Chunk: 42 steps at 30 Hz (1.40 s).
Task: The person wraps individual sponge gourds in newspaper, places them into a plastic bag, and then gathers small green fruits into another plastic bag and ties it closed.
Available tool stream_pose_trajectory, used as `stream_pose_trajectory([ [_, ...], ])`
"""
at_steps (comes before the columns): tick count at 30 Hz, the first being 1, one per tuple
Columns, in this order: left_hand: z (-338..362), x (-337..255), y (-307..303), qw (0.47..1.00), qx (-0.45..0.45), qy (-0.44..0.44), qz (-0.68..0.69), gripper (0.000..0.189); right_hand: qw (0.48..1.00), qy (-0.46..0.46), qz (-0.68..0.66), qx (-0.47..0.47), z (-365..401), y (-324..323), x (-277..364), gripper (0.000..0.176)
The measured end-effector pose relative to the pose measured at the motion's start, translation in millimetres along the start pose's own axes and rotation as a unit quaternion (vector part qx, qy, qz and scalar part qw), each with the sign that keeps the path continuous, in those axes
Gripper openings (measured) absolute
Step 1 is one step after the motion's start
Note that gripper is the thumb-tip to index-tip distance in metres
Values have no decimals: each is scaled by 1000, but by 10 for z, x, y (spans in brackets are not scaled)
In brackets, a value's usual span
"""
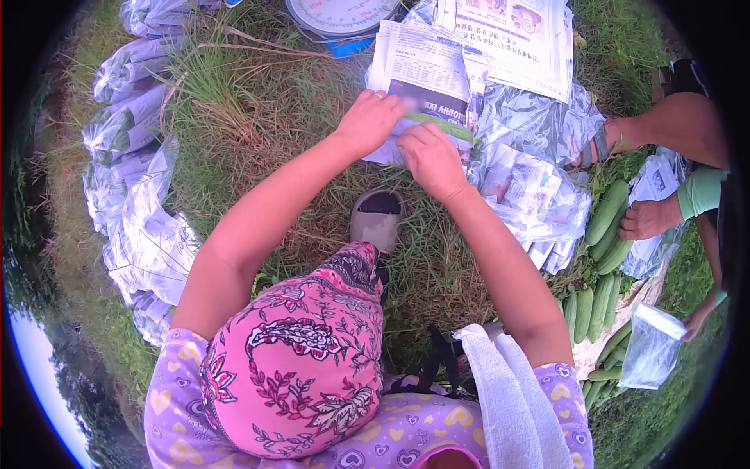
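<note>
A green cucumber [451,129] lies across a printed newspaper sheet [426,74] on a pile in front of me. My left hand [372,122], with a ring on one finger, is closed at the sheet's left edge by one end of the cucumber. On the near side, my right hand [433,162] has its fingers bent and closed on the sheet's near edge, against the cucumber. Its fingertips are partly hidden. Blur covers the spot just beyond the left fingertips.
A dial scale [344,14] stands at the top. Wrapped bundles [125,125] line the left. Plastic-covered newspapers [535,195] lie right of my hands, with loose cucumbers [605,215] beyond. Another person's hand [651,217] touches those cucumbers; a further hand [694,324] holds a clear bag [655,348].
</note>
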<state>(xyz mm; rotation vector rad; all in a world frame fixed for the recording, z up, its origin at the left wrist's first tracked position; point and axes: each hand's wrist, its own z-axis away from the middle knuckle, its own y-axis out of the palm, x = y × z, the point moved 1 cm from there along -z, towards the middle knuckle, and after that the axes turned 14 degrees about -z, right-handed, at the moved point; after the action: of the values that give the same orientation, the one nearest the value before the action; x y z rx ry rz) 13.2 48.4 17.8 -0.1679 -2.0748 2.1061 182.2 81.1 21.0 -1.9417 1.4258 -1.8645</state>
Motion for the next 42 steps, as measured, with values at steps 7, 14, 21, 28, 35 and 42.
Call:
stream_pose_trajectory([
  [7,201,-191,-128,965,-88,-150,194,15,991,75,108,18,-106,-13,-303,41],
  [14,357,-502,36,598,209,-387,670,22,976,212,-2,44,-234,-50,-403,44],
  [21,340,-517,58,440,25,-351,826,35,954,232,-161,-97,-103,56,-106,43],
  [28,472,-535,-134,405,-18,-244,881,53,739,363,-559,-99,68,-43,192,43],
  [35,440,-601,-158,391,-5,-254,885,47,773,378,-506,-62,143,-390,487,43],
  [42,265,-651,-346,379,-15,-265,887,48,890,262,-4,-375,416,-821,522,73],
])
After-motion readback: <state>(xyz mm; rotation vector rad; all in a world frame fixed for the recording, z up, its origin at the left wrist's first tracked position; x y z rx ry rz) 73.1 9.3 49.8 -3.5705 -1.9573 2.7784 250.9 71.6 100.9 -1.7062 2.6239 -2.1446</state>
